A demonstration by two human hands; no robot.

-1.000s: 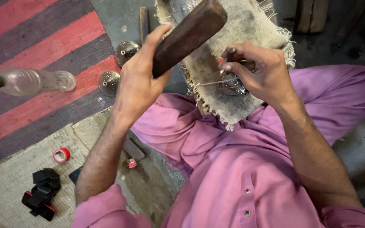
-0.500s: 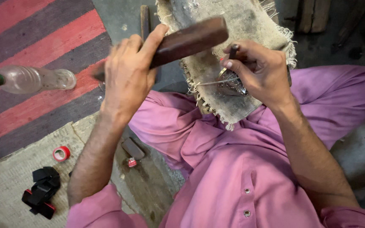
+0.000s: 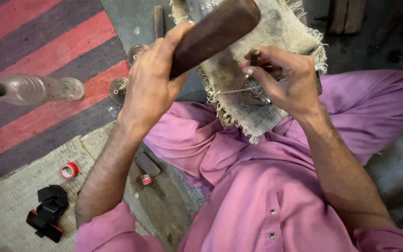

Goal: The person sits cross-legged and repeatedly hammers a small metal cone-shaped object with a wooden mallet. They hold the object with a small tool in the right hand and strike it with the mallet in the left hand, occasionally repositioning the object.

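Observation:
My left hand [image 3: 152, 81] grips a dark brown wooden mallet block [image 3: 215, 32], raised and tilted up to the right above the work. My right hand [image 3: 285, 77] pinches a thin dark punch tool [image 3: 254, 58] upright on a small shiny metal piece [image 3: 253, 93], which rests on a frayed burlap pad [image 3: 276, 28] over my knees. A thin wire or thread sticks out leftward from the metal piece. My lap is covered by pink-purple cloth [image 3: 257, 177].
A clear plastic bottle [image 3: 33, 88] lies on a red and grey striped rug [image 3: 47, 42]. Two small shiny metal cups [image 3: 117, 88] sit near the rug's edge. A red tape roll [image 3: 69, 170], a black and red gadget [image 3: 47, 212] and a small dark tool [image 3: 146, 165] lie on a mat.
The mallet in my left hand swung down toward the punch and has risen again, tilted up. My right hand stays on the punch and metal piece.

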